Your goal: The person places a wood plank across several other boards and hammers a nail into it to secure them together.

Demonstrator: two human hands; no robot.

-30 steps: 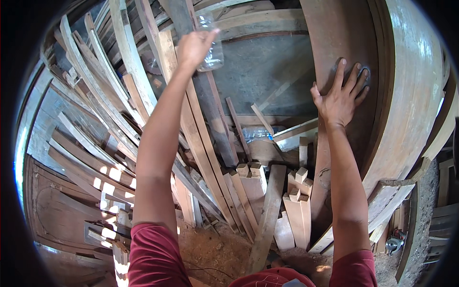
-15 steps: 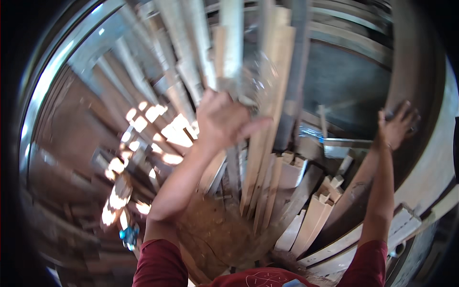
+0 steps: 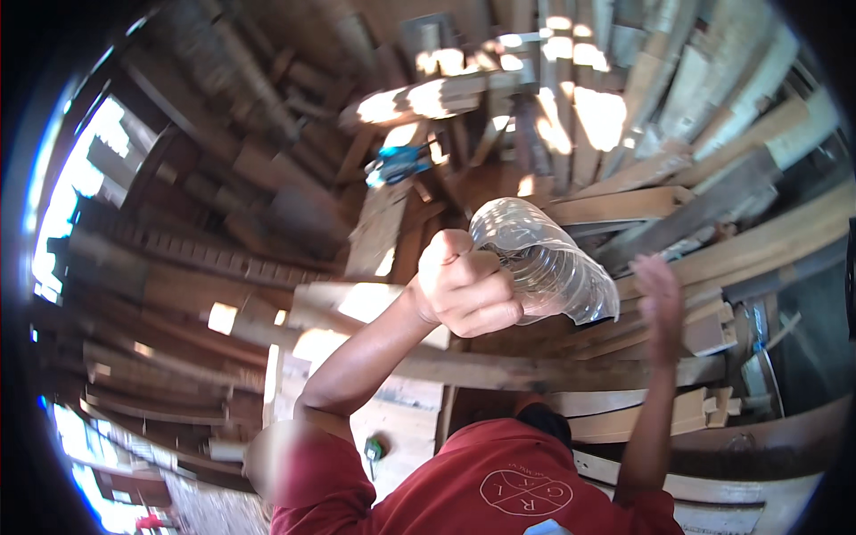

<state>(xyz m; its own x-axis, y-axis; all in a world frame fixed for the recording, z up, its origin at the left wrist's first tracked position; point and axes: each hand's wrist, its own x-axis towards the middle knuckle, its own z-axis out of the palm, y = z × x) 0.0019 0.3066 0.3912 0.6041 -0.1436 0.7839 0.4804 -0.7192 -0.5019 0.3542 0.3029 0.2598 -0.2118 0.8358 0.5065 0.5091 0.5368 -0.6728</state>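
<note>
My left hand (image 3: 468,290) is closed in the middle of the view. Its fingers wrap round a clear plastic bottle (image 3: 557,267) with a ribbed wall and a jagged cut end that points to the right. What is inside the bottle, if anything, cannot be made out. To the right of that cut end is my right hand (image 3: 658,299), apart from the bottle and a little smeared by motion. Its fingers are stretched out and nothing shows in them.
Wooden boards (image 3: 740,245) lean and lie in heaps on the right. A blue power tool (image 3: 392,165) rests on timber farther off. Near my left side, a pale board (image 3: 406,410) carries a small green and black thing (image 3: 376,448). A long beam (image 3: 571,370) crosses before me.
My view has swung to the left. The left hand still grips the bottle, which now shows plainly. My right hand has come off the dark curved wooden surface and moved in near the bottle.
</note>
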